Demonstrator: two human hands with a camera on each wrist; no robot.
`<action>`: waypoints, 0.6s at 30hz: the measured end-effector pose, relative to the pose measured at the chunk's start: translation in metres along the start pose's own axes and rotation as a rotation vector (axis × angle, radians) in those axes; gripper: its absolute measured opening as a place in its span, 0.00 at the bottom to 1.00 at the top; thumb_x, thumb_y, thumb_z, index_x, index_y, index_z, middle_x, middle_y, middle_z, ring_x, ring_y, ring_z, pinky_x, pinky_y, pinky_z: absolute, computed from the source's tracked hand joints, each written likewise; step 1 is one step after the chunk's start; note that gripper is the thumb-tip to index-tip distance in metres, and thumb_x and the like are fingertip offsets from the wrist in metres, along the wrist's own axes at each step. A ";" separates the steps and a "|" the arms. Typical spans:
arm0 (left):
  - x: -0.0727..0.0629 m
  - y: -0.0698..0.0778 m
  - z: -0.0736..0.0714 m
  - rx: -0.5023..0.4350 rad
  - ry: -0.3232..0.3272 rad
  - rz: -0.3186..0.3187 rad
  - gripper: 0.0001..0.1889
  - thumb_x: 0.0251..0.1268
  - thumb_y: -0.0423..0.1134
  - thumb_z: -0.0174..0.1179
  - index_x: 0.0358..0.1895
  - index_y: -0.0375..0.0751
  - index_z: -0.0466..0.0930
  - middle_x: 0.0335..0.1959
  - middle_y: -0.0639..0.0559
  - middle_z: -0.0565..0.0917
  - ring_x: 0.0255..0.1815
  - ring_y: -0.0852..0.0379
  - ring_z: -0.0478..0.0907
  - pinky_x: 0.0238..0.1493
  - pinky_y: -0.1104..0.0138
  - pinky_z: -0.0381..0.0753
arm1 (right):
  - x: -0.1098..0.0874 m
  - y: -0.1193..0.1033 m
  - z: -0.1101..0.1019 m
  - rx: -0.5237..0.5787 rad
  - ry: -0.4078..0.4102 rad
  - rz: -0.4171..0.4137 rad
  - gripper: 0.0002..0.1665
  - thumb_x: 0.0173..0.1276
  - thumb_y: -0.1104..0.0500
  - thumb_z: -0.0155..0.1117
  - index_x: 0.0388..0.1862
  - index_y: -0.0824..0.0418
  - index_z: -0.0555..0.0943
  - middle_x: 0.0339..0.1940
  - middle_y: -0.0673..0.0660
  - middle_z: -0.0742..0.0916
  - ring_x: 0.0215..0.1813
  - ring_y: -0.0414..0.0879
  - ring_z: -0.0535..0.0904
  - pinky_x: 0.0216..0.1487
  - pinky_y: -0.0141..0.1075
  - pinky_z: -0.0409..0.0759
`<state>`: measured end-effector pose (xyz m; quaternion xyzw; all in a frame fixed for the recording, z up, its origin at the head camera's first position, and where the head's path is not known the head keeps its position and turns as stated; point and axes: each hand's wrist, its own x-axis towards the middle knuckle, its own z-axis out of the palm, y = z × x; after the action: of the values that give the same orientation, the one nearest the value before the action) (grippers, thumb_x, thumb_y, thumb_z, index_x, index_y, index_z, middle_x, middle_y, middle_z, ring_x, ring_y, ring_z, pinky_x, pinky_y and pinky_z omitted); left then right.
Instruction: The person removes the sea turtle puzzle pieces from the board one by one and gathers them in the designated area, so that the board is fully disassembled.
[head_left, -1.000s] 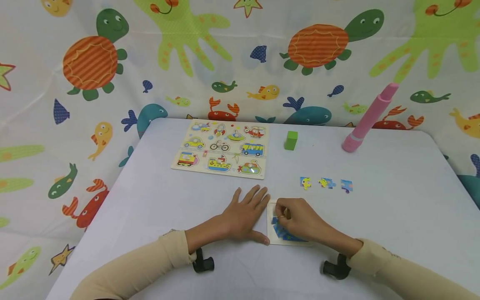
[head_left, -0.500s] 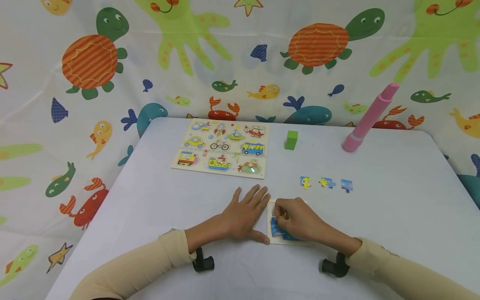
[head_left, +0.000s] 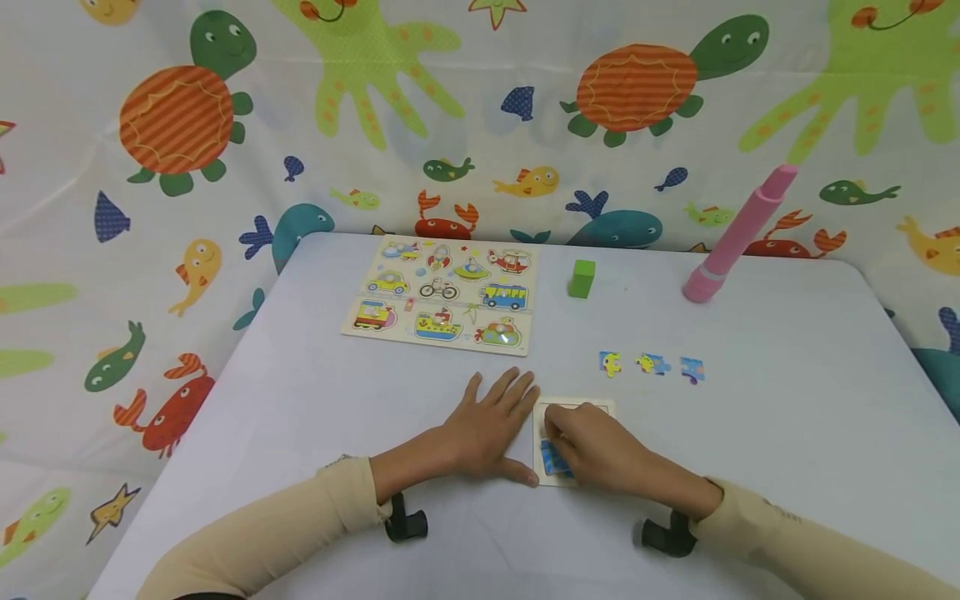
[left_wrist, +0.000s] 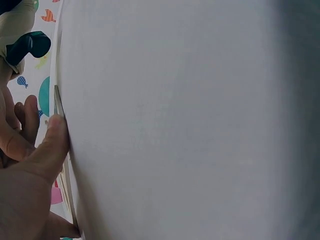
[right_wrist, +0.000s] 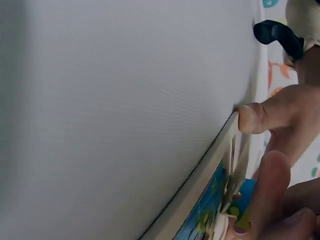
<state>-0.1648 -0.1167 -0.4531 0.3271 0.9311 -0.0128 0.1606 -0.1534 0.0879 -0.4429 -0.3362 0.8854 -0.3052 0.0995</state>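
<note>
A small pale jigsaw tray (head_left: 592,402) lies on the white table in front of the person. Blue puzzle pieces (head_left: 555,460) fill its lower part, partly covered by the right hand. The left hand (head_left: 486,433) lies spread on the table, its fingertips and thumb right at the tray's left edge. Over the tray, the right hand (head_left: 600,446) has its fingers curled and pinches a puzzle piece (right_wrist: 243,200), which shows blue and yellow in the right wrist view. In that view some pieces stand tilted above the tray's surface. The left wrist view shows the left thumb (left_wrist: 52,142) against the tray's edge.
Three loose blue-and-yellow puzzle pieces (head_left: 651,365) lie in a row beyond the tray. Farther back are a wooden vehicle puzzle board (head_left: 468,292), a green block (head_left: 582,279) and a leaning pink cylinder (head_left: 738,233). A sea-animal cloth (head_left: 465,100) hangs behind the table.
The right hand has shifted slightly and turned over the tray, baring more of its upper rim. The blue pieces in the tray look straighter than before. The left hand stays in place.
</note>
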 end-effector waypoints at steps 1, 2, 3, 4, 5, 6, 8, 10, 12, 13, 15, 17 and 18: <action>0.000 0.000 0.000 -0.001 0.001 0.001 0.62 0.55 0.79 0.57 0.84 0.43 0.47 0.85 0.47 0.44 0.85 0.46 0.36 0.76 0.36 0.47 | 0.001 0.000 0.000 0.001 -0.004 0.001 0.12 0.70 0.73 0.60 0.28 0.60 0.75 0.17 0.42 0.73 0.20 0.32 0.66 0.23 0.28 0.68; 0.000 0.000 0.000 -0.002 0.004 0.003 0.62 0.55 0.79 0.57 0.84 0.43 0.47 0.85 0.46 0.44 0.85 0.46 0.36 0.76 0.36 0.47 | 0.001 0.000 0.000 0.000 -0.006 0.004 0.12 0.71 0.72 0.60 0.29 0.60 0.76 0.17 0.42 0.73 0.20 0.32 0.66 0.23 0.28 0.69; 0.000 0.000 0.000 -0.004 0.006 0.005 0.62 0.55 0.79 0.57 0.84 0.43 0.47 0.85 0.46 0.44 0.85 0.46 0.36 0.75 0.36 0.47 | 0.001 0.000 0.000 -0.006 -0.005 0.008 0.12 0.71 0.72 0.60 0.29 0.60 0.76 0.17 0.42 0.73 0.21 0.33 0.67 0.24 0.28 0.69; 0.000 -0.001 0.000 -0.006 0.008 0.006 0.62 0.55 0.79 0.57 0.84 0.42 0.47 0.85 0.46 0.44 0.85 0.45 0.36 0.75 0.36 0.47 | 0.001 0.000 0.000 -0.014 -0.003 0.016 0.11 0.71 0.71 0.60 0.29 0.60 0.76 0.18 0.42 0.73 0.21 0.33 0.67 0.24 0.28 0.70; 0.000 -0.001 0.000 -0.007 0.009 0.006 0.62 0.55 0.79 0.57 0.84 0.42 0.47 0.85 0.46 0.45 0.85 0.45 0.36 0.75 0.35 0.47 | 0.002 0.000 0.000 -0.020 -0.002 0.025 0.11 0.71 0.71 0.61 0.29 0.60 0.77 0.18 0.42 0.74 0.22 0.34 0.67 0.25 0.29 0.70; -0.001 -0.001 0.000 -0.009 0.010 0.005 0.62 0.55 0.79 0.58 0.84 0.42 0.47 0.85 0.46 0.44 0.85 0.45 0.36 0.75 0.35 0.47 | 0.002 0.001 0.000 -0.020 0.001 0.037 0.11 0.70 0.71 0.62 0.29 0.59 0.77 0.19 0.42 0.75 0.23 0.35 0.68 0.27 0.29 0.71; -0.002 -0.002 0.001 -0.011 0.009 0.002 0.61 0.56 0.79 0.58 0.84 0.42 0.47 0.85 0.46 0.44 0.85 0.45 0.36 0.75 0.35 0.47 | 0.003 0.002 0.001 -0.021 0.008 0.062 0.11 0.69 0.70 0.64 0.29 0.58 0.77 0.21 0.42 0.76 0.25 0.36 0.69 0.29 0.30 0.72; -0.002 -0.002 0.001 -0.013 0.006 -0.001 0.61 0.55 0.79 0.58 0.84 0.42 0.47 0.85 0.46 0.44 0.85 0.45 0.36 0.75 0.35 0.46 | 0.004 0.004 0.002 -0.017 0.020 0.078 0.12 0.68 0.70 0.65 0.28 0.56 0.77 0.22 0.42 0.76 0.26 0.36 0.70 0.30 0.30 0.72; -0.001 -0.002 0.002 -0.016 0.003 -0.002 0.61 0.55 0.79 0.58 0.84 0.42 0.47 0.85 0.46 0.44 0.85 0.45 0.36 0.75 0.35 0.46 | 0.005 0.005 0.003 -0.012 0.034 0.087 0.13 0.67 0.70 0.66 0.28 0.55 0.77 0.22 0.42 0.77 0.26 0.36 0.70 0.31 0.30 0.72; -0.001 -0.002 0.002 -0.017 0.002 -0.003 0.61 0.55 0.79 0.58 0.84 0.42 0.47 0.85 0.46 0.44 0.85 0.45 0.36 0.75 0.35 0.46 | 0.005 0.005 0.004 -0.014 0.038 0.089 0.13 0.67 0.70 0.67 0.28 0.55 0.77 0.22 0.42 0.76 0.27 0.37 0.70 0.31 0.31 0.72; 0.000 -0.002 0.002 -0.018 0.000 -0.003 0.62 0.55 0.79 0.58 0.84 0.43 0.47 0.85 0.47 0.44 0.85 0.45 0.36 0.76 0.35 0.46 | 0.005 0.005 0.004 -0.020 0.044 0.090 0.12 0.67 0.70 0.67 0.29 0.56 0.78 0.24 0.43 0.77 0.28 0.37 0.71 0.32 0.31 0.73; 0.000 -0.002 0.002 -0.024 -0.001 -0.002 0.61 0.55 0.79 0.58 0.84 0.43 0.47 0.85 0.47 0.44 0.85 0.45 0.35 0.76 0.35 0.45 | 0.006 0.005 0.004 -0.024 0.039 0.096 0.10 0.66 0.71 0.67 0.32 0.57 0.80 0.25 0.44 0.79 0.29 0.39 0.72 0.34 0.32 0.74; 0.000 -0.002 0.002 -0.027 -0.002 -0.001 0.61 0.55 0.79 0.58 0.84 0.43 0.47 0.85 0.47 0.44 0.85 0.45 0.35 0.76 0.35 0.45 | 0.006 0.005 0.004 -0.029 0.035 0.097 0.08 0.66 0.71 0.67 0.33 0.58 0.81 0.26 0.44 0.79 0.30 0.39 0.73 0.35 0.33 0.75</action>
<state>-0.1655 -0.1183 -0.4552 0.3243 0.9313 -0.0008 0.1657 -0.1590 0.0849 -0.4485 -0.2889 0.9066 -0.2931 0.0936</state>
